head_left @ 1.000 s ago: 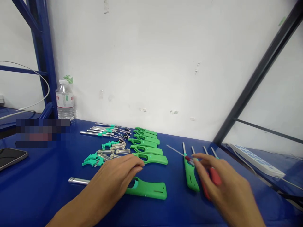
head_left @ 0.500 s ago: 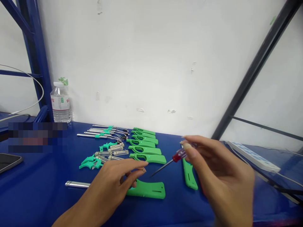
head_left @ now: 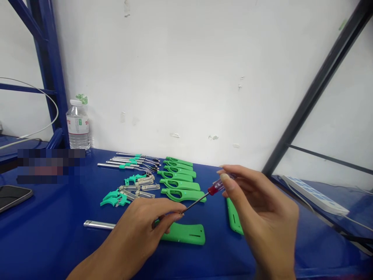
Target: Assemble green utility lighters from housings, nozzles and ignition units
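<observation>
Screwdriver (head_left: 214, 189) slants between the two hands, its clear and red handle up to the right, its thin shaft running down to the left. The right hand (head_left: 259, 212) holds the handle between thumb and forefinger, the other fingers loosely curled. The left hand (head_left: 145, 217) has its thumb and forefinger drawn narrow, their tips meeting the shaft's lower end; whether they grip it or some small piece there, I cannot tell. Under that hand a lighter (head_left: 190, 234) lies on the blue table (head_left: 58, 237), green body to the right and silver tube to the left, its middle hidden by the fingers. A second lighter (head_left: 234, 217) lies just left of the right hand, partly covered by it. Beyond the hands, green shells (head_left: 185, 195) are set in a column, one behind another. To their left are silver rods (head_left: 109, 165) with teal collars and thin wires; nearer lie clear tanks (head_left: 150, 187) and teal triggers (head_left: 110, 199), near one another. A bottle (head_left: 78, 128) stands upright at the back left, by the blue post (head_left: 55, 70) and the white wall (head_left: 186, 77). A phone (head_left: 14, 196) lies at the left edge; a white power strip (head_left: 316, 194) lies at the far right, beyond the right hand.
</observation>
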`<state>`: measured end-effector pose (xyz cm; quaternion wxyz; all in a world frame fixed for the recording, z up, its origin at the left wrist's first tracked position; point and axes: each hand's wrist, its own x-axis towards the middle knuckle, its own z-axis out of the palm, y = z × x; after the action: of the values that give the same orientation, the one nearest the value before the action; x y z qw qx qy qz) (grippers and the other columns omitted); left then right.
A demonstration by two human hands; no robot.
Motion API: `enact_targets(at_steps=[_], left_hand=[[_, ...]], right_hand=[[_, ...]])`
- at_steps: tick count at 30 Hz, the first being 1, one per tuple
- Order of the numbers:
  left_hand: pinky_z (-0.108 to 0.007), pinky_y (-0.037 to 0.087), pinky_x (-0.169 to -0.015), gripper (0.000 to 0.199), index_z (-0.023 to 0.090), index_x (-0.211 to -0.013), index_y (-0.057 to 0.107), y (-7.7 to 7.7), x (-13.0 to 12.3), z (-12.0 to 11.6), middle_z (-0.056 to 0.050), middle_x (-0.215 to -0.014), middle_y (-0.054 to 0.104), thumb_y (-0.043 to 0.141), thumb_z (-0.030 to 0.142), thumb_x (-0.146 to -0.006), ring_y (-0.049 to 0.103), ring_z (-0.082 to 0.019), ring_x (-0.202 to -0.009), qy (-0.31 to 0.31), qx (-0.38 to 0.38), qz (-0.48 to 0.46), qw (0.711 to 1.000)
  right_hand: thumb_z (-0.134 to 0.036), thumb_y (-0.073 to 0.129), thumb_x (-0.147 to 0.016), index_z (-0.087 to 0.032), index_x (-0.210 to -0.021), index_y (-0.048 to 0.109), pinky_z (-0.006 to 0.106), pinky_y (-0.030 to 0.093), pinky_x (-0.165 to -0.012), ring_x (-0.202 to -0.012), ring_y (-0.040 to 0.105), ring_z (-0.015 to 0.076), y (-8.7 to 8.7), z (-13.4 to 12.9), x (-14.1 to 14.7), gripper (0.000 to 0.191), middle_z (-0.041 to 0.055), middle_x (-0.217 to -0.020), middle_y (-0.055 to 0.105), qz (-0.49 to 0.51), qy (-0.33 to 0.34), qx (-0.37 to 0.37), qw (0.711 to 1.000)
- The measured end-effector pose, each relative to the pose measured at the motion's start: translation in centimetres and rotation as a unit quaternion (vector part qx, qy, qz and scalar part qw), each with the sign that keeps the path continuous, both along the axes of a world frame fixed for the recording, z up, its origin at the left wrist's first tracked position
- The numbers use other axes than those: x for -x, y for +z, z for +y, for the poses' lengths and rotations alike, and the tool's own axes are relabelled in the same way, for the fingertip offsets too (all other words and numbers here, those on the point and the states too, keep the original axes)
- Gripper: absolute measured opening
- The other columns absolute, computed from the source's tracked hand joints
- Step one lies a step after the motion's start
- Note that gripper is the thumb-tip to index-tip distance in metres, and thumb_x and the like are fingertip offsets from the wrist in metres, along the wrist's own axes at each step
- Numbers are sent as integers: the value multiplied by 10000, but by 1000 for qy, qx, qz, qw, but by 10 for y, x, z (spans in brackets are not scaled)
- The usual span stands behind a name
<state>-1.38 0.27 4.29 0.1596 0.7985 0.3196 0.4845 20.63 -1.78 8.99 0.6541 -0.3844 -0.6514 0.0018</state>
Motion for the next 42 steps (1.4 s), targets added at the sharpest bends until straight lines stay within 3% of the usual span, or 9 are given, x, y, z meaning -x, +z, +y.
enact_targets(at_steps=[7, 13, 18, 22, 26, 29, 34, 38, 42], left_hand=[[-185, 525, -471, 234, 333, -1050, 877, -1, -1, -1, 80, -724, 824, 721, 181, -964, 683, -112, -479, 10, 18, -7, 1000], [-172, 549, -507, 284, 331, -1169, 843, -1, -3, -4, 64, -848, 858, 693, 195, -969, 725, -114, -554, 12, 31, -1, 999], [-103, 516, -510, 317, 354, -1167, 829, -4, -6, -5, 110, -833, 847, 702, 167, -946, 700, -61, -540, 10, 31, -34, 999], [-106, 515, -517, 347, 354, -1178, 819, -6, -12, -7, 101, -856, 844, 680, 147, -937, 742, -74, -618, 1, 39, -42, 998], [-128, 543, -539, 339, 363, -1177, 809, -11, -20, -7, 109, -888, 843, 703, 160, -928, 671, -68, -558, 13, 38, -55, 998], [-163, 569, -589, 339, 372, -1163, 803, -20, -26, -5, 112, -897, 834, 732, 154, -912, 700, -87, -616, 34, 42, -59, 997], [-284, 608, -822, 396, 366, -1228, 770, -34, -41, -1, 100, -961, 842, 746, 112, -926, 812, -175, -936, 34, 102, 3, 994], [-391, 581, -906, 499, 360, -1276, 759, -40, -57, 1, 86, -981, 843, 755, 24, -906, 798, -238, -991, 49, 130, 49, 989], [-460, 571, -936, 509, 355, -1306, 752, -42, -66, 4, 75, -999, 848, 755, 20, -923, 785, -278, -997, 54, 149, 90, 983]], right_hand=[[-199, 828, -984, -344, -1137, 837, 232, 653, -741, -833, 783, 147, -1, -1, 0, 211, -37, -1024, 838, -2, 23, -5, 1000], [-165, 842, -967, -345, -1119, 840, 249, 592, -714, -788, 715, 134, 0, -3, 1, 235, -43, -974, 802, -13, 33, -29, 999], [-181, 847, -972, -342, -1131, 827, 268, 566, -724, -793, 713, 139, 0, -2, 0, 227, -45, -965, 794, -15, 24, -33, 999], [-218, 856, -976, -360, -1134, 825, 271, 545, -728, -795, 709, 136, 0, -2, -1, 215, -56, -958, 795, -30, 14, -25, 999], [-197, 850, -981, -346, -1146, 817, 253, 543, -717, -750, 700, 117, 2, -3, -1, 225, -73, -884, 765, -45, 38, -17, 998], [-169, 824, -994, -314, -1128, 812, 233, 545, -722, -730, 698, 104, 5, -5, 0, 197, -82, -832, 745, -79, 41, -10, 996], [-182, 801, -1012, -305, -1139, 823, 205, 550, -711, -721, 721, 92, 9, -10, -4, 178, -86, -870, 782, -128, 29, 46, 990], [-202, 711, -1073, -310, -1107, 836, 195, 552, -752, -828, 782, 99, 12, -14, -14, 169, -81, -962, 837, -151, 22, 104, 983], [-205, 715, -1067, -326, -1056, 839, 197, 540, -758, -794, 770, 92, 12, -16, -22, 174, -108, -925, 840, -168, 6, 133, 977]])
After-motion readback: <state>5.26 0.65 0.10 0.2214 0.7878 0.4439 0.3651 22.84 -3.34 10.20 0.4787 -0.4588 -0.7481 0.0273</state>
